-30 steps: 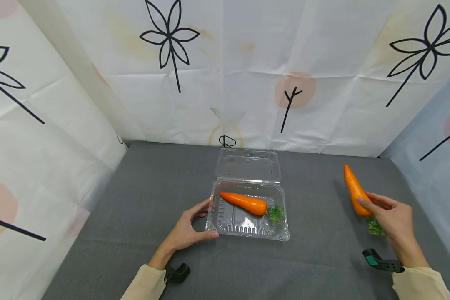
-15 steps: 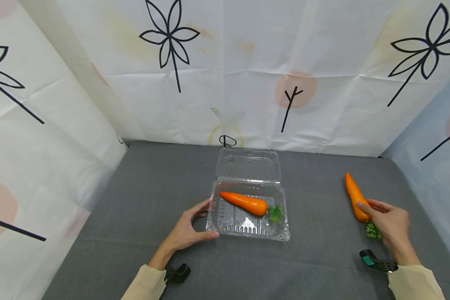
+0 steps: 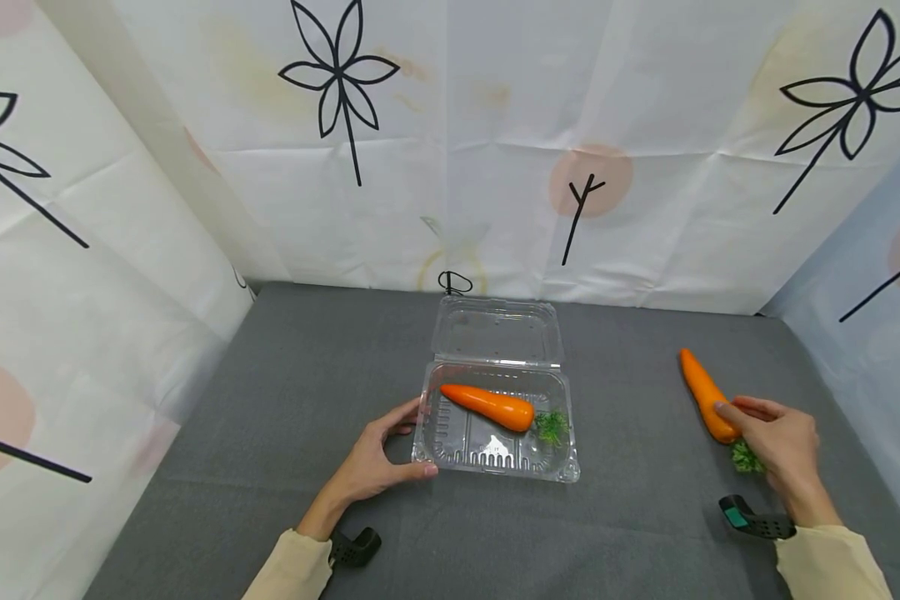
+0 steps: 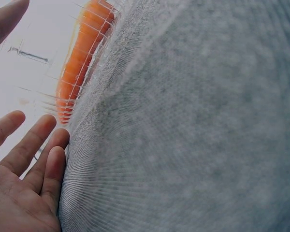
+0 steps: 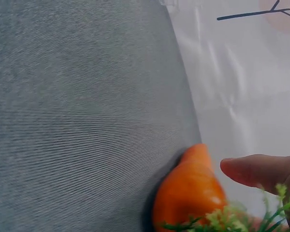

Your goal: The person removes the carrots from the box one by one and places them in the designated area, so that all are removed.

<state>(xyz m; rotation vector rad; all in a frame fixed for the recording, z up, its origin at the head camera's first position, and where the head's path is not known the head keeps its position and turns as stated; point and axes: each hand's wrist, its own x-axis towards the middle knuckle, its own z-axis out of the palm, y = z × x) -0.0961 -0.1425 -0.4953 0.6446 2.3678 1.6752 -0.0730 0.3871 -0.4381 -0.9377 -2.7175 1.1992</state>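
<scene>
A clear plastic clamshell container [image 3: 465, 458] sits on the grey table with its lid [image 3: 497, 329] laid back. Inside lies an orange carrot [image 3: 487, 406] with a green leafy top [image 3: 551, 427]. My left hand [image 3: 378, 458] rests against the container's left side, thumb at the front corner; its fingers look relaxed in the left wrist view. On the table at the right lies a second carrot [image 3: 705, 396], its leafy top [image 3: 746, 457] partly under my right hand [image 3: 780, 442]. In the right wrist view, the right thumb [image 5: 256, 169] stands slightly off this carrot; the other fingers are mostly hidden.
Grey cloth covers the table [image 3: 330, 358]. White printed fabric [image 3: 450, 150] hangs behind it and along both sides. Each wrist wears a dark band, such as the left wrist band [image 3: 356, 547].
My right hand has lowered the second carrot onto the table. The carrot's tip has since swung slightly left. The left hand and the container have not moved.
</scene>
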